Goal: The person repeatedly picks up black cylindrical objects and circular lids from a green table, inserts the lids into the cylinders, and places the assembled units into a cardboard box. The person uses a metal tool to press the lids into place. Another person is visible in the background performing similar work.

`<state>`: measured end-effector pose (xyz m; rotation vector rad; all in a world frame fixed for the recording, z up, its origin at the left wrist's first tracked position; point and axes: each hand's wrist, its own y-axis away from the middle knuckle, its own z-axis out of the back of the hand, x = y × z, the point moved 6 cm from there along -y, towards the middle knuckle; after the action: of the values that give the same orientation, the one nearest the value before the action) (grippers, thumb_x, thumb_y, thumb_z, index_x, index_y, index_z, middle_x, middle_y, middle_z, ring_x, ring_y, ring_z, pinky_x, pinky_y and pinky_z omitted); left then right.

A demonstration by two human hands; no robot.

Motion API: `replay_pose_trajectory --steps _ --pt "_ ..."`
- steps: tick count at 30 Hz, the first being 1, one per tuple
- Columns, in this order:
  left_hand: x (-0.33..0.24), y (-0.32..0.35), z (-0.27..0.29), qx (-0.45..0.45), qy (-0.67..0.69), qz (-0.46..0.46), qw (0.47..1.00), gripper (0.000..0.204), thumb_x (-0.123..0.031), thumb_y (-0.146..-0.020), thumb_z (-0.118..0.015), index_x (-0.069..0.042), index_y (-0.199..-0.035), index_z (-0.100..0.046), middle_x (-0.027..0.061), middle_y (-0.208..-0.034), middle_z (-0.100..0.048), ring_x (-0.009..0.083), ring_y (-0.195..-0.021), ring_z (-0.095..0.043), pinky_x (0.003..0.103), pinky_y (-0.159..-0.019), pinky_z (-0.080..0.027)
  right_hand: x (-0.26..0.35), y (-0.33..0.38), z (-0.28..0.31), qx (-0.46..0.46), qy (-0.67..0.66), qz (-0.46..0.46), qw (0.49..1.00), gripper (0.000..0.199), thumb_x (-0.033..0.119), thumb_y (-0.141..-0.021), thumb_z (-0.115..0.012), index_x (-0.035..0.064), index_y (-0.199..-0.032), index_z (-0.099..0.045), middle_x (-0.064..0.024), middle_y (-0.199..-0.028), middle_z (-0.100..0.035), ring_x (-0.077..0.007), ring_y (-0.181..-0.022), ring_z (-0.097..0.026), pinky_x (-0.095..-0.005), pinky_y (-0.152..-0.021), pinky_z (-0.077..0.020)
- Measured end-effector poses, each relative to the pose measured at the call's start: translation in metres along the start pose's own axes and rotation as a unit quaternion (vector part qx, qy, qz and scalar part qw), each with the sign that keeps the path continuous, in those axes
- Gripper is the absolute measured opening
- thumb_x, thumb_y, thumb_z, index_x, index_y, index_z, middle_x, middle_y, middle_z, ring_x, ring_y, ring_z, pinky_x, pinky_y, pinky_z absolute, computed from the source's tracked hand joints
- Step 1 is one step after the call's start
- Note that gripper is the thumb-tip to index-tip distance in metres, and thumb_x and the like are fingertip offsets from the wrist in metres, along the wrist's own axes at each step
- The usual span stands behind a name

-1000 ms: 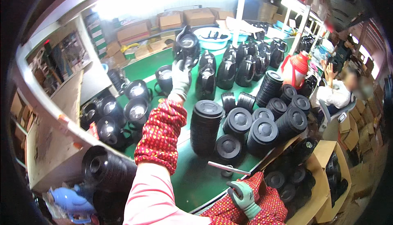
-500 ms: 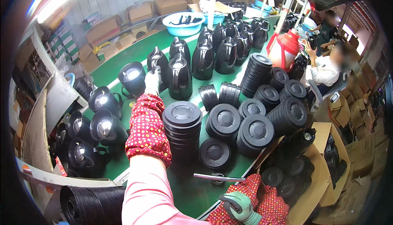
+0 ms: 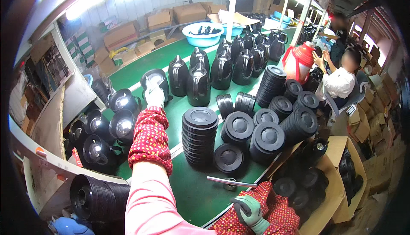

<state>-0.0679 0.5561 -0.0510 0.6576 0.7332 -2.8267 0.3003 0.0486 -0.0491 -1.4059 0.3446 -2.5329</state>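
Note:
My left hand (image 3: 155, 95), in a pale glove, reaches forward to an open-topped black jug (image 3: 160, 76) with a shiny inside. Its fingers are closed at the jug's near rim, with glare blurring the fingertips. Just right of it stand a black spouted jug (image 3: 178, 77) and another with a handle (image 3: 198, 85). Low in the view, my right hand (image 3: 251, 212), in a green glove, is curled closed near my patterned sleeve; anything inside its dark fingers is hidden. Beyond that hand lies a metal rod (image 3: 230, 182) beside a small metal ring (image 3: 231, 187).
Stacks of round black lids (image 3: 199, 134) fill the green table's (image 3: 194, 183) middle. Open black jugs (image 3: 124, 126) crowd the left, spouted ones the back. A red-and-white flask (image 3: 299, 62), a blue basin (image 3: 203, 38) and a cardboard box (image 3: 337, 183) stand around. A co-worker (image 3: 339, 81) sits right.
My left hand has moved left, off the spouted jug and onto the open-topped jug. The view has shifted, so things appear farther right. My right hand stays curled in place.

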Motion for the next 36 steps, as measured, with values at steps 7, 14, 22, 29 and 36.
replay_pose_trajectory --steps 7,14,22,29,36 --pt "-0.075 0.035 0.098 -0.197 0.018 -0.042 0.979 0.061 -0.021 -0.084 -0.082 -0.005 -0.139 -0.059 0.0159 -0.158 -0.051 0.0384 -0.121 -0.067 0.046 -0.100 -0.055 -0.006 0.008 -0.003 -0.001 -0.003 0.010 1.000 0.024 0.011 -0.087 -0.075 0.0062 -0.110 -0.078 -0.0149 -0.106 -0.077 -0.0355 -0.094 -0.074 -0.0430 -0.085 -0.0584" --pt "-0.178 0.143 0.287 -0.237 0.236 -0.195 0.922 0.031 -0.004 -0.078 -0.085 -0.001 -0.102 -0.067 0.0167 -0.135 -0.068 0.0371 -0.116 -0.069 0.042 -0.096 -0.055 -0.006 -0.022 0.015 -0.043 -0.055 -0.003 0.998 0.054 0.009 -0.094 -0.072 0.0025 -0.146 -0.059 -0.0154 -0.141 -0.064 -0.0260 -0.129 -0.062 -0.0388 -0.111 -0.0481" --pt "-0.225 0.324 0.337 0.189 0.271 -0.410 0.850 0.040 -0.002 -0.072 -0.083 -0.004 -0.109 -0.069 0.0199 -0.131 -0.068 0.0395 -0.101 -0.073 0.044 -0.085 -0.058 0.118 -0.121 0.104 0.090 -0.465 -0.125 0.872 0.066 0.030 -0.103 -0.070 0.0062 -0.159 -0.043 -0.0079 -0.137 -0.063 -0.0156 -0.122 -0.063 -0.0311 -0.102 -0.0530" --pt "-0.205 0.400 0.320 0.298 0.419 -0.406 0.755 0.063 -0.008 -0.085 -0.082 -0.001 -0.142 -0.055 0.0260 -0.152 -0.053 0.0443 -0.146 -0.046 0.047 -0.115 -0.043 0.091 -0.020 0.105 0.126 -0.464 -0.266 0.836 0.068 0.023 -0.095 -0.081 -0.0007 -0.151 -0.052 -0.0134 -0.139 -0.066 -0.0220 -0.125 -0.065 -0.0360 -0.107 -0.0545" --pt "-0.134 0.453 0.208 0.417 0.642 -0.126 0.631 0.104 -0.006 -0.086 -0.083 -0.003 -0.168 -0.019 0.0180 -0.172 -0.026 0.0311 -0.153 -0.041 0.046 -0.122 -0.040 -0.001 0.082 0.117 -0.062 -0.590 -0.274 0.757 0.034 0.026 -0.108 -0.063 0.0007 -0.129 -0.069 -0.0120 -0.118 -0.074 -0.0219 -0.104 -0.073 -0.0372 -0.091 -0.0608"
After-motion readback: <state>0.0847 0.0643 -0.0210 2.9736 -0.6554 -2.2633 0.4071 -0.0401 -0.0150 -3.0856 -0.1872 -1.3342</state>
